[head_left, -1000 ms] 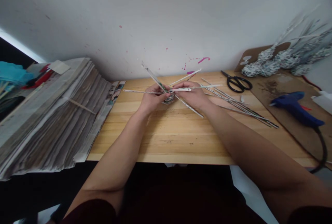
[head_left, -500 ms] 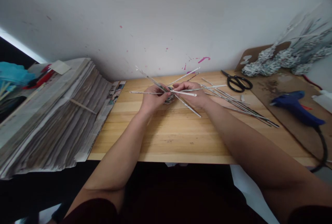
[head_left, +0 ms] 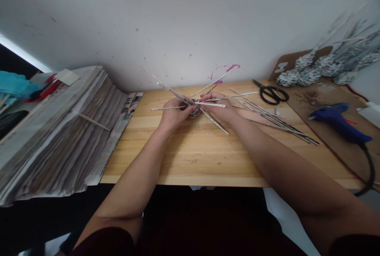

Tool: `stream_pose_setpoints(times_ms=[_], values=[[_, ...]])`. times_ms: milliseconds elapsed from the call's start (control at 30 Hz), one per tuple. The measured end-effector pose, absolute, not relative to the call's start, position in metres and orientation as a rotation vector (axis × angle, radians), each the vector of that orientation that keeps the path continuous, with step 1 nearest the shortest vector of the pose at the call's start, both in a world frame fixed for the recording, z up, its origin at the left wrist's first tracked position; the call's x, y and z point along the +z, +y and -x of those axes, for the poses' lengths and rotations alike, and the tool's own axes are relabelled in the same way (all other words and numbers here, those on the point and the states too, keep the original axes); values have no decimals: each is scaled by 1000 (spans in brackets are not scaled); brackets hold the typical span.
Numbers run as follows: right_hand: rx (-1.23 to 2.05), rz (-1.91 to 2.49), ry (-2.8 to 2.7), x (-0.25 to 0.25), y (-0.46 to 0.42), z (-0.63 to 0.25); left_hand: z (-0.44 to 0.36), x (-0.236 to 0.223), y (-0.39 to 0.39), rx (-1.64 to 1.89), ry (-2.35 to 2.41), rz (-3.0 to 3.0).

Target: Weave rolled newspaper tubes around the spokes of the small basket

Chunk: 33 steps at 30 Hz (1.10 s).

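Observation:
Between my hands, above the wooden table [head_left: 190,157], is a small weaving of rolled newspaper tubes [head_left: 194,112], with several tubes sticking out around it like spokes. My left hand [head_left: 175,113] grips its left side, thumb pressed near the middle where the tubes cross. From the right, my right hand [head_left: 219,106] has its fingers closed at the same crossing. One white tube [head_left: 212,105] runs across in front of the right fingers. The underside of the weaving and some fingertips are hidden.
Loose paper tubes [head_left: 276,121] lie to the right, below black scissors [head_left: 271,93]. A blue glue gun [head_left: 341,123] rests on a brown board [head_left: 322,97], with woven paper pieces [head_left: 311,70] behind. At left stands a tall newspaper stack [head_left: 74,137].
The weaving has turned very slightly, so the spoke ends sit in slightly different places. Both hands keep their hold, and the right fingers have shifted a little.

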State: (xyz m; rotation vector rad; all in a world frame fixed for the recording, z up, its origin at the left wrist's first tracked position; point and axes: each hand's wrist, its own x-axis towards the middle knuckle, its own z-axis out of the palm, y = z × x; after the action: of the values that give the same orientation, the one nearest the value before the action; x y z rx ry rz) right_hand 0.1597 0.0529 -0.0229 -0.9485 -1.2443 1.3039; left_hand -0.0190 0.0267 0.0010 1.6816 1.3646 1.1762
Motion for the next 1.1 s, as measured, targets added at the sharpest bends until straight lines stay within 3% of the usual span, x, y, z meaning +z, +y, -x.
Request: stream_pose_setpoints(times_ms=[167, 667, 1100], values=[[1414, 935, -1179, -24, 54, -156, 21, 2, 27, 1150, 1362, -1669], [1316, 848, -1194, -27, 53, -156, 21, -5, 29, 1152, 1441, -1845], [1618, 813, -848, -28, 57, -154, 19, -9, 29, 1224, 1329, -1669]])
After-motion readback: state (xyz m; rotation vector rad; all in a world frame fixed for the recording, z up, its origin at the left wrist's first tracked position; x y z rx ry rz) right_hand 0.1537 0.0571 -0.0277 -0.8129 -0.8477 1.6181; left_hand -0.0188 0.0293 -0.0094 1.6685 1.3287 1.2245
